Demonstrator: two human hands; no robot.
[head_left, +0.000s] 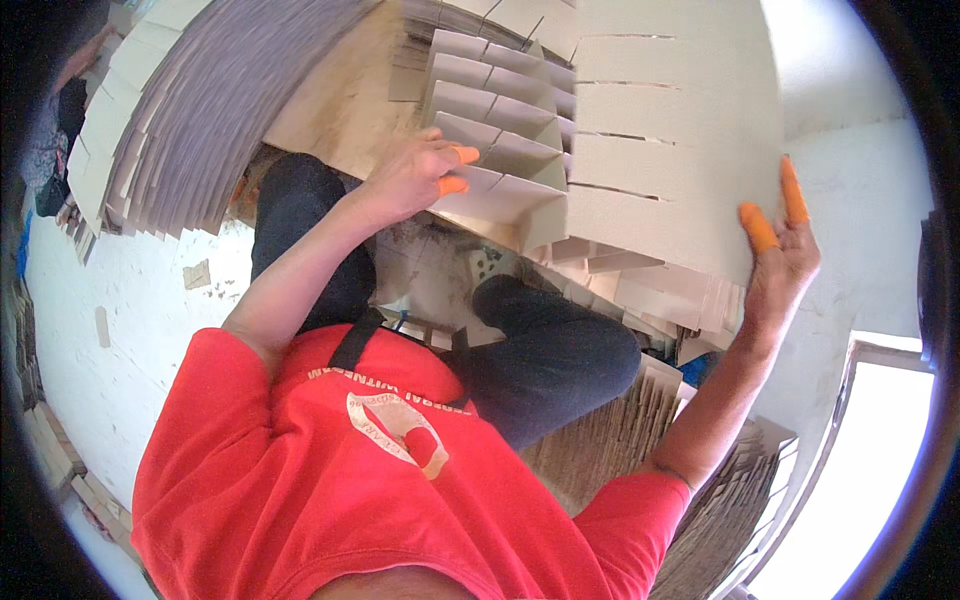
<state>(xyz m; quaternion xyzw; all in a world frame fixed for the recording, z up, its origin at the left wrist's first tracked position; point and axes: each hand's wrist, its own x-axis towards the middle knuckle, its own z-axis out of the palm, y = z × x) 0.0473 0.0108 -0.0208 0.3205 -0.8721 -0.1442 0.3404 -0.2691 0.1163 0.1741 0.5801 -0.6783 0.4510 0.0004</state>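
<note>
A cardboard divider grid (500,135), made of crossed pale strips forming several open cells, lies on the work surface ahead of me. My left hand (420,172) is bent at its near left edge, with orange covers on two fingertips that reach over the cell walls. To the right, a large flat slotted cardboard sheet (665,120) with several parallel slits is tilted up beside the grid and hides part of it. My right hand (783,245), also with orange fingertip covers, holds this sheet by its right edge.
A tall stack of slotted cardboard sheets (215,100) fans out at the far left. More cardboard pieces (680,295) lie under the raised sheet. Upright cardboard stacks (720,510) stand at the lower right near a bright opening (850,470). Scraps (197,274) lie on the floor.
</note>
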